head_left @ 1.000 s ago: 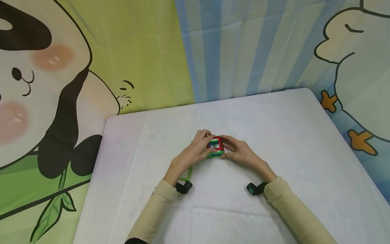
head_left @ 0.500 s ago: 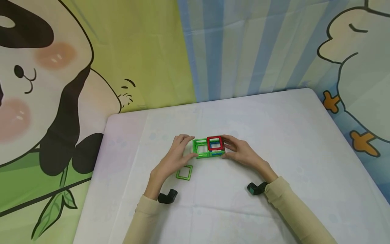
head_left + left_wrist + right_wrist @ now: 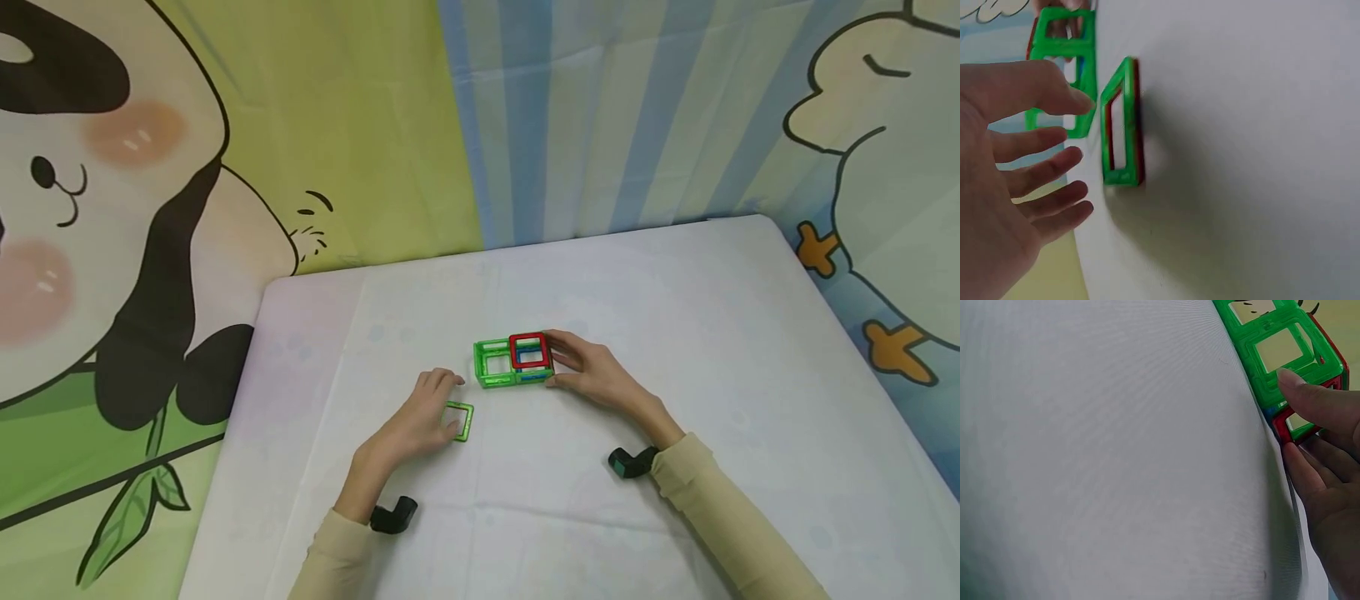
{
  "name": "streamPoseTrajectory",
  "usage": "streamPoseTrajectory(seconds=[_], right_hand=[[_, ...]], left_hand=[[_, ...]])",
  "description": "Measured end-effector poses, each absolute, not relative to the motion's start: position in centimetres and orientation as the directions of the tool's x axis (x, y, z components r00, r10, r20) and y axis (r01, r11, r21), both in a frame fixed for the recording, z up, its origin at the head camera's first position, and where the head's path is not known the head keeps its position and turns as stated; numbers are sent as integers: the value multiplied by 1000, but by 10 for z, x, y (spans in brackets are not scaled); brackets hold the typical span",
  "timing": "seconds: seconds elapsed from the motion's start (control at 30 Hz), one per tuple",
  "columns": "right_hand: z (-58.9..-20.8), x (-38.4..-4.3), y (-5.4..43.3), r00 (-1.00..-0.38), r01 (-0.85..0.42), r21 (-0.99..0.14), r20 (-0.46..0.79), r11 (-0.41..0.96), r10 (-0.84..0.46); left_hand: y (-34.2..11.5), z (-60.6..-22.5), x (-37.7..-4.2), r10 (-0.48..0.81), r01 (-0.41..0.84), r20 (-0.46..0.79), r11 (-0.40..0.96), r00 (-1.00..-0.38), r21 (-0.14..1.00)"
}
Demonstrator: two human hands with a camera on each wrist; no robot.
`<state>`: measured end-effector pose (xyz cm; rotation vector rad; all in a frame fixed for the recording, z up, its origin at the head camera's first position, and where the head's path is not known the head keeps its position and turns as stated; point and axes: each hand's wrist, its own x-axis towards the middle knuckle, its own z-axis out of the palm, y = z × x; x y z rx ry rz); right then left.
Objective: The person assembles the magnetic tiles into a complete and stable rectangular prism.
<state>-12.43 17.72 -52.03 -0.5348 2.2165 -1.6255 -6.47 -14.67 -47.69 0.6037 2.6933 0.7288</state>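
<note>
A box-like row of magnetic building tiles, mostly green, stands on the table. A red square tile tops its right half, and blue shows beneath. My right hand holds the right end; in the right wrist view the thumb presses a green face while the fingers lie along the red end tile. Nearer to me lies a loose green square tile, with a red layer under it in the left wrist view. My left hand hovers at its left side, fingers spread and holding nothing, partly covering it.
The white-covered table reaches back to a cloth wall printed with a panda and blue stripes. Black wrist cameras sit low at both wrists, close over the tabletop.
My left hand has left the tile box, moving back toward me and left, and is now over the loose green tile. The right hand stays at the box's right end.
</note>
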Motion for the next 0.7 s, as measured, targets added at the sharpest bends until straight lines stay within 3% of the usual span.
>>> streamPoseTrajectory(seconds=[0.3,0.7], right_hand=[[-519,-124,176,-873,-82,-964,-53,253,-485],[-517,-123,176,-873,-83,-967,-45,240,-486]], left_hand=[[-136,-482,-56,500,371,-268,832,-823,413],[-138,-484,-52,520,419,-259,835,-814,357]])
